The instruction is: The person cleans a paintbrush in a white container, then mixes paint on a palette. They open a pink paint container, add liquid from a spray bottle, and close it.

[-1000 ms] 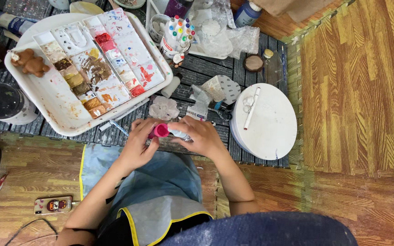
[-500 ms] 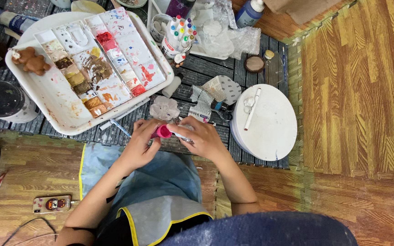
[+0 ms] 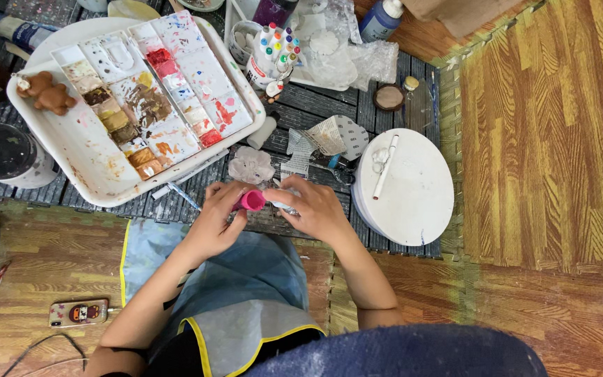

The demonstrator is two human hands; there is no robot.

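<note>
Pink, stubby cap (image 3: pixel 251 201) between hands (image 3: pixel 266 213)

Both forearms were stretched forward from the body and drawn together in front of it. The left hand (image 3: pixel 212 222) was curled, its fingers (image 3: pixel 235 192) closed around something small. The right hand (image 3: pixel 315 209) was brought just beside it, knuckles up, fingers (image 3: pixel 289 190) bent and pinched. Both wrists were bent slightly inward.

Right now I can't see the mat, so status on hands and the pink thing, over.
Left hand gripping pink cap. Right hand holding its small tube, mostly hidden. Pale flower piece just beyond, apart.
</note>
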